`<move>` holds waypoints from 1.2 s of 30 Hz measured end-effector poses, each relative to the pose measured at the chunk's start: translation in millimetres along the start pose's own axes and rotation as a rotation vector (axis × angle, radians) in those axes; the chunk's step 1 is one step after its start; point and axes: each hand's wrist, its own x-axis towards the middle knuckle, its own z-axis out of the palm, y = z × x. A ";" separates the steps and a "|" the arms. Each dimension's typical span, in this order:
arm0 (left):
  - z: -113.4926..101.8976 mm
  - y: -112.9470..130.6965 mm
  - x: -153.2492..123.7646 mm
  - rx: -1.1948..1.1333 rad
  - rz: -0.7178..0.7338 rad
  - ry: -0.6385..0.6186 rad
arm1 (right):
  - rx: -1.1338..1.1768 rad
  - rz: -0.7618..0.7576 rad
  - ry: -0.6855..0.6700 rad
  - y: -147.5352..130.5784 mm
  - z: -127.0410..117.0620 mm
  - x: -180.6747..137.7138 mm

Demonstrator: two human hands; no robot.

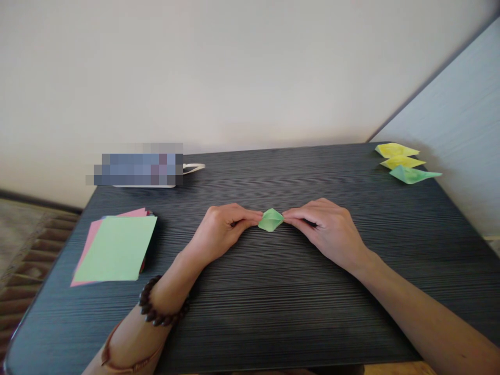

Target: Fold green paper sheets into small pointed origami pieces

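Observation:
A small folded green paper piece [271, 220] lies at the middle of the dark striped table [273, 312]. My left hand [222, 226] pinches its left tip with closed fingers. My right hand [328, 226] pinches its right tip the same way. Both hands rest low on the tabletop, and the paper shows as a diamond shape between them. A dark bead bracelet [160, 312] circles my left wrist.
A stack of square coloured sheets [115, 250], green on top and pink beneath, lies at the left. Three folded paper figures, two yellow [396, 151] and one green [412, 174], sit at the far right corner by the wall. A white object [191, 168] stands at the back edge.

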 end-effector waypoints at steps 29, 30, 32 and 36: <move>-4.0 -2.4 1.3 0.077 -0.121 0.085 | 0.220 0.115 -0.086 19.6 -11.3 6.6; -4.0 -2.2 1.4 0.082 -0.130 0.091 | 0.231 0.129 -0.076 19.3 -10.8 6.9; -4.2 -2.1 1.5 0.096 -0.146 0.111 | 0.240 0.156 -0.061 18.3 -9.6 7.3; -4.7 -4.7 1.0 0.129 -0.139 0.124 | 0.231 0.162 -0.038 17.0 -6.6 7.6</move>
